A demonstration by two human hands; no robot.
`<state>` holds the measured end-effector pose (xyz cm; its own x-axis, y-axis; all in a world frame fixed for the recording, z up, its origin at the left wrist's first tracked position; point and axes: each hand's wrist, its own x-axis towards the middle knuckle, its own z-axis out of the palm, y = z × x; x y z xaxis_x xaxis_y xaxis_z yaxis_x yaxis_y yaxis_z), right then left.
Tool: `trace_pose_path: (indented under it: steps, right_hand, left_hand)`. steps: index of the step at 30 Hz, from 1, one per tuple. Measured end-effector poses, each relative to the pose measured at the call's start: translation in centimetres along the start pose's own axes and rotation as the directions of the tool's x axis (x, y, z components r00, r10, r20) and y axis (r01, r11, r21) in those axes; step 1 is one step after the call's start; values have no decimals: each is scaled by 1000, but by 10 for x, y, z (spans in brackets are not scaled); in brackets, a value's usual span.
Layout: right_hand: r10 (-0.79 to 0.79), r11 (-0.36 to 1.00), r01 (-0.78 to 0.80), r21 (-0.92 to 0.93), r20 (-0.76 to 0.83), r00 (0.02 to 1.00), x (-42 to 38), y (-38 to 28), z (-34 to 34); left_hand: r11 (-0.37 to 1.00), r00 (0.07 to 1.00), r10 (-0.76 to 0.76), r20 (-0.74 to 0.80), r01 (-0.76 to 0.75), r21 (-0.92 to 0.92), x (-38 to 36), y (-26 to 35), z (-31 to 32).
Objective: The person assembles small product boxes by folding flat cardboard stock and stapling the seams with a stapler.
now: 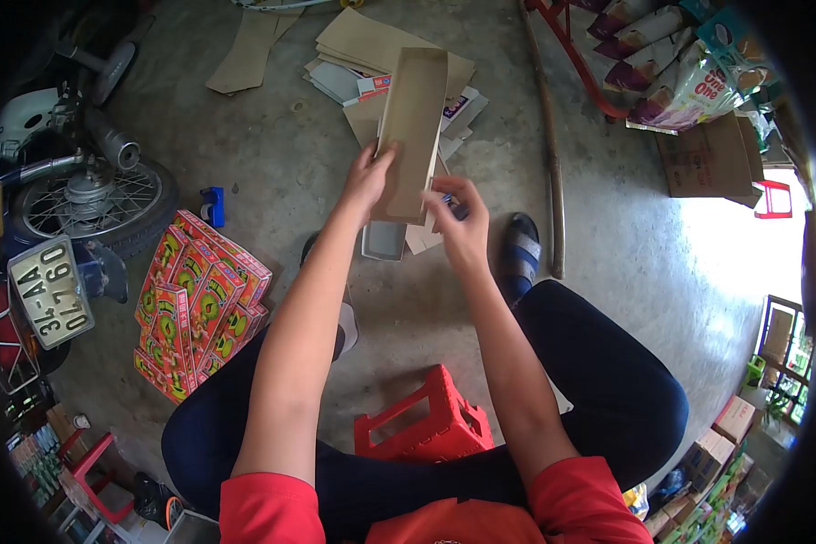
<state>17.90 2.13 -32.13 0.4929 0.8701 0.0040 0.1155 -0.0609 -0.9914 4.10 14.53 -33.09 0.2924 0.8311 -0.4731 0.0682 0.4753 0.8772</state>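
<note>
A long, shallow cardboard box [414, 118], brown inside, is held up in front of me and tilted lengthwise. My left hand [366, 184] grips its left side, thumb over the edge. At the box's lower right edge is my right hand [462, 222], with its fingers curled around a small dark blue object [461, 210] whose kind I cannot make out. Below the box, a small grey-lined open box [383, 241] shows in part. Behind it, flat cardboard pieces [354, 41] lie in a loose pile on the floor.
Red printed boxes [199, 304] are stacked at the left, near a blue tape dispenser [212, 207] and a parked motorbike [86, 199]. A red plastic stool [426, 419] stands between my legs. At the right lie a long pole [553, 154], a carton [712, 159] and several packaged bags [698, 91].
</note>
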Motion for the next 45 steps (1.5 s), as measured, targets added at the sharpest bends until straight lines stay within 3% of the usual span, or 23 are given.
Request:
trace_pose_path:
  steps: [2,3,5,7,9,10,13,15,17,18,19,23,26,28,37,39,45]
  right_hand:
    - [287,904,-286,319,43,957,15,-3,-4]
    - [340,866,-337,369,59,938,24,-3,-5]
    - [356,727,-424,540,232,905,37,9,-14]
    - [359,714,-464,525,295,885,43,22,-19]
    - [372,698,-517,496,365,853,46,26,-24]
    - [396,726,-501,471,308,865,44,24,-23]
    - [446,739,-495,457,218,868,41,36,-24]
    - [466,748,-503,434,197,862,38,43,-28]
    - [472,782,-506,364,184,862,36,40,-34]
    - [492,789,-523,321,177,852,36,40,-36]
    - [513,794,-541,278,173,841,35,40,-37]
    - [608,772,-631,75,199,768,33,42,-30]
    - [589,808,-579,-107,193,785,26,21,-25]
    - [567,820,-530,-216,192,801,26,12,-24]
    - [463,874,-403,-272,210,861,56,-90,-29]
    - [406,903,-355,-243,212,889,60,-123,-31]
    - [104,935,-75,-347,68,992,44,-231,-47]
  left_hand:
    - [994,986,-69,151,81,-71,1,-2,-12]
    - [987,969,-101,226,126,-102,1,-2,-18]
    - [992,888,24,460,37,-124,-8,-9,-26]
    - [998,816,-50,576,57,6,-4,-15,-20]
    - [983,903,-140,407,79,164,-8,-26,1]
    - [973,879,-192,435,114,200,-7,-29,-1]
    - [974,878,-103,467,-6,225,-2,-45,-4]
    - [949,981,80,177,-130,288,6,-60,-9]
    - [890,939,290,-185,-195,411,11,-79,-30]
    - [783,914,336,-227,-137,607,16,-100,-49]
    - [638,885,388,-258,-56,768,20,-121,-67]
    - [662,993,86,-78,1,749,8,-151,-82]
    - [619,988,152,-30,-72,782,3,-151,-64]
    - [672,979,205,-15,-130,729,-5,-134,-48]
    - [740,845,527,-93,-402,539,-52,29,-16]
    - [727,804,583,-117,-452,517,-78,73,-7]
    - [532,669,742,56,-637,558,-147,147,5]
